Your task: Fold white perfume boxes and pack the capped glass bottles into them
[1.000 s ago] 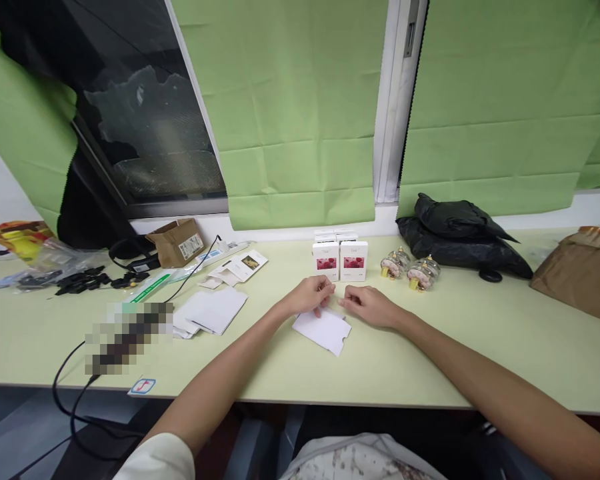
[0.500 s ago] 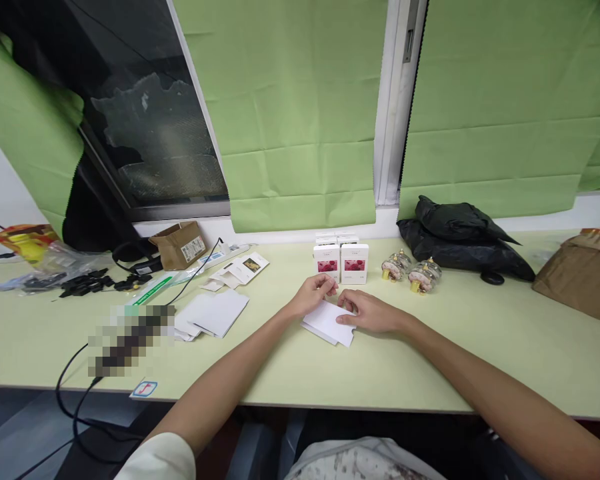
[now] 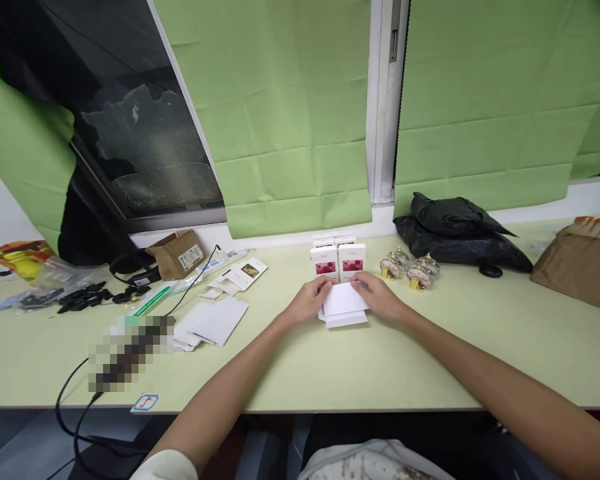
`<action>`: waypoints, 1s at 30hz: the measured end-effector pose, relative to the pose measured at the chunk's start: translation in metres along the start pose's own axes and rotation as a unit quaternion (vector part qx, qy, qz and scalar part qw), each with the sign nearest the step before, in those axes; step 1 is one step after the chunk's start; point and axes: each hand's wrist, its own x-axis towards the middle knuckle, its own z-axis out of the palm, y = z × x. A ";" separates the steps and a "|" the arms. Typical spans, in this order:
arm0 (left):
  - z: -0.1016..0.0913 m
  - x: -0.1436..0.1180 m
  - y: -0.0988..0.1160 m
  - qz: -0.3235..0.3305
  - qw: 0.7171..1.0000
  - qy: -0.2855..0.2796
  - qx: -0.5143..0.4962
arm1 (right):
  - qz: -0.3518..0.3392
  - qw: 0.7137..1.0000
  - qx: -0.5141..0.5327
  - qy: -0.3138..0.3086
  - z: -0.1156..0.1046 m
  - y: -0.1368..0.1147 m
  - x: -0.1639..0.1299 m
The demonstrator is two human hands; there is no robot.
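Observation:
A white cardboard box (image 3: pixel 346 301) with flaps at its near end is between my two hands, just above or on the table. My left hand (image 3: pixel 307 300) grips its left edge, the thumb along the top. On the far right corner, my right hand (image 3: pixel 378 296) is closed with its thumb on the upper face. Right behind them stand upright white boxes with red pictures, one on the left (image 3: pixel 325 262) and one on the right (image 3: pixel 353 259), with more boxes behind these. My hands partly cover the lower parts of the front ones.
Flat white cartons (image 3: pixel 217 320) and a printed carton (image 3: pixel 247 272) lie on the left. Two shiny gold-trimmed ornaments (image 3: pixel 423 272) sit right of the boxes. Farther out are black plastic bags (image 3: pixel 460 233), a brown package (image 3: pixel 580 263), an open cardboard box (image 3: pixel 177 255) and cables.
The white box has turned and shifted away from me, its flapped end now facing me. My right hand has moved to its far right corner, and both hands now grip it.

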 end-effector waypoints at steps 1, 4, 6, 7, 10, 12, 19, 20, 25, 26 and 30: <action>0.000 0.001 0.000 -0.003 1.000 -0.005 -0.014 | 0.005 1.000 0.020 0.014 -0.001 0.001 0.001; 0.001 0.002 0.001 -0.022 0.996 -0.041 -0.080 | 0.034 0.993 0.097 0.057 -0.003 0.002 0.004; 0.001 0.001 0.004 -0.041 0.990 -0.068 -0.115 | 0.047 0.984 0.153 0.082 -0.003 0.000 0.005; 0.001 0.000 0.006 -0.048 0.988 -0.078 -0.125 | 0.053 0.978 0.180 0.088 -0.002 -0.002 0.005; 0.001 -0.001 0.009 -0.057 0.986 -0.096 -0.128 | 0.076 0.965 0.238 0.081 -0.002 -0.008 0.003; 0.000 -0.001 0.009 -0.062 0.985 -0.090 -0.131 | 0.093 0.960 0.250 0.085 -0.003 -0.013 0.002; 0.001 0.007 -0.006 -0.123 0.961 -0.013 -0.246 | 0.040 0.966 0.241 0.085 -0.005 -0.019 0.000; 0.001 0.009 -0.008 -0.134 0.954 -0.003 -0.267 | 0.019 0.974 0.216 0.069 -0.004 -0.020 -0.001; -0.002 0.011 -0.011 -0.177 0.927 0.030 -0.328 | -0.081 0.996 0.034 -0.010 0.003 -0.031 -0.011; -0.002 0.011 -0.010 -0.181 0.924 0.031 -0.335 | -0.093 0.996 -0.009 -0.016 0.004 -0.033 -0.012; -0.002 0.009 -0.006 -0.175 0.911 0.033 -0.372 | -0.153 0.981 -0.117 -0.008 0.008 -0.034 -0.013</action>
